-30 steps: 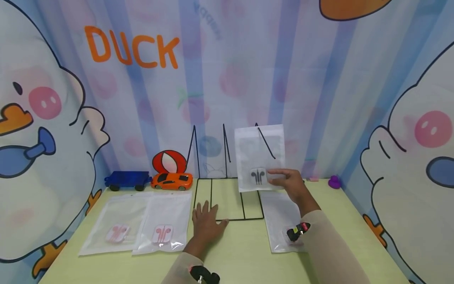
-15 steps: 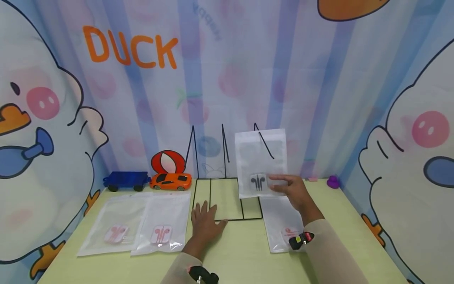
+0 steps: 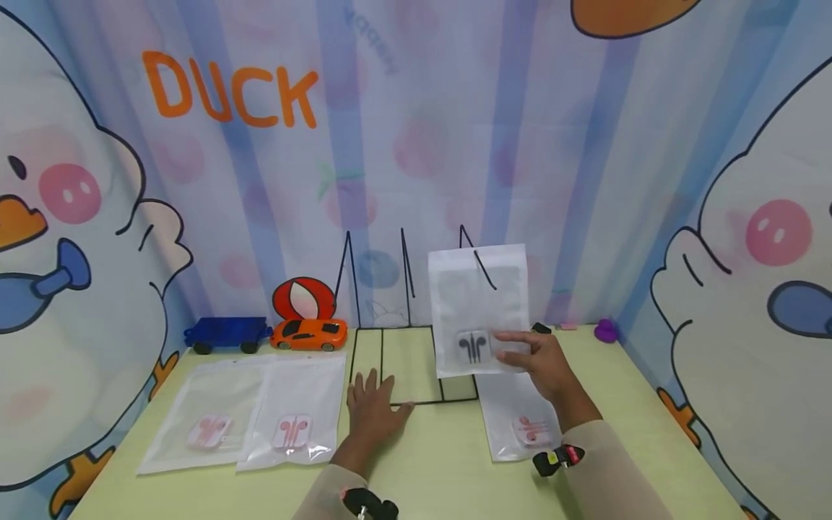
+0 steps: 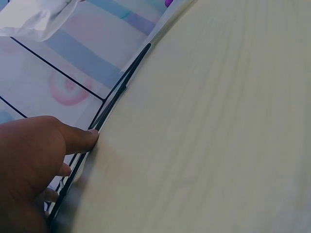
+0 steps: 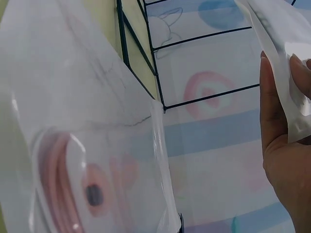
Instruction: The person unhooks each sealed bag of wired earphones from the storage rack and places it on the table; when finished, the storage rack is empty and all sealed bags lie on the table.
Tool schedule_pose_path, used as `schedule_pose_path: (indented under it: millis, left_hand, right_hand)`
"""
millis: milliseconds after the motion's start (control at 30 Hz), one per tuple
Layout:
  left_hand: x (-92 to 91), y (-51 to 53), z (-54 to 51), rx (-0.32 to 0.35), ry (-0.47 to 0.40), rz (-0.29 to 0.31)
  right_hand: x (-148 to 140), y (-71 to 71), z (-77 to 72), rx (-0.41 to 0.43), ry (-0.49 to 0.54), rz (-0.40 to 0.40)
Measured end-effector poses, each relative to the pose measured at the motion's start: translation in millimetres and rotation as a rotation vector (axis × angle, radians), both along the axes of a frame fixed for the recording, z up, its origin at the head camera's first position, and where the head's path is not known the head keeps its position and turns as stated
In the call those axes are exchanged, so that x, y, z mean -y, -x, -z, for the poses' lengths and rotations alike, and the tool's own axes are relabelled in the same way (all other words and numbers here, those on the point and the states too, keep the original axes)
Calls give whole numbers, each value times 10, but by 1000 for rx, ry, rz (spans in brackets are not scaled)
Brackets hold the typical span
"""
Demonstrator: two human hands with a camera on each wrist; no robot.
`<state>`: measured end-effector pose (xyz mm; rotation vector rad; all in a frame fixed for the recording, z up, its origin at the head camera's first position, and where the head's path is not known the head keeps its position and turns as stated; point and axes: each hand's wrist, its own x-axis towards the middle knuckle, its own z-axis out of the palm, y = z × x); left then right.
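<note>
A white pouch of dark earphones [image 3: 479,307] hangs on the right prong [image 3: 484,267] of a black wire display rack [image 3: 416,401]. My right hand [image 3: 542,365] pinches the pouch's lower right part between thumb and fingers; the right wrist view shows the thumb [image 5: 300,73] on one face of the pouch. My left hand [image 3: 375,412] lies with spread fingers on the left front of the rack's base. In the left wrist view its thumb [image 4: 82,141] touches the front wire. A pouch of pink earphones [image 3: 513,415] lies beneath my right hand, its upper part hidden.
Two more pouches with pink earphones, a left one [image 3: 201,404] and a right one [image 3: 295,404], overlap left of the rack. Behind them stand a blue toy trailer [image 3: 227,332] and an orange toy car [image 3: 309,334]. A small purple object [image 3: 605,331] sits at the back right.
My right hand has lowered and come slightly nearer with the earphone pouch, whose top edge sits lower along the prong. The left hand keeps its place on the rack. The head view has shifted slightly.
</note>
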<state>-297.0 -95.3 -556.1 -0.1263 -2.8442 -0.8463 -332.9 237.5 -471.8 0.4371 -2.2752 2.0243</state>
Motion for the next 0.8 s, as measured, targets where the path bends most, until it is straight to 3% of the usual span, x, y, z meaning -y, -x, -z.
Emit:
schedule_pose_path:
  millis: [267, 533, 800]
  left_hand:
    - [-1, 8, -34, 10, 8, -3]
    - [-2, 8, 21, 2, -10, -2]
    - [-8, 0, 9, 8, -1, -1]
  right_hand:
    - [5, -141, 21, 6, 17, -11]
    - [-14, -345, 28, -13, 52, -51]
    - [-45, -539, 33, -15, 76, -70]
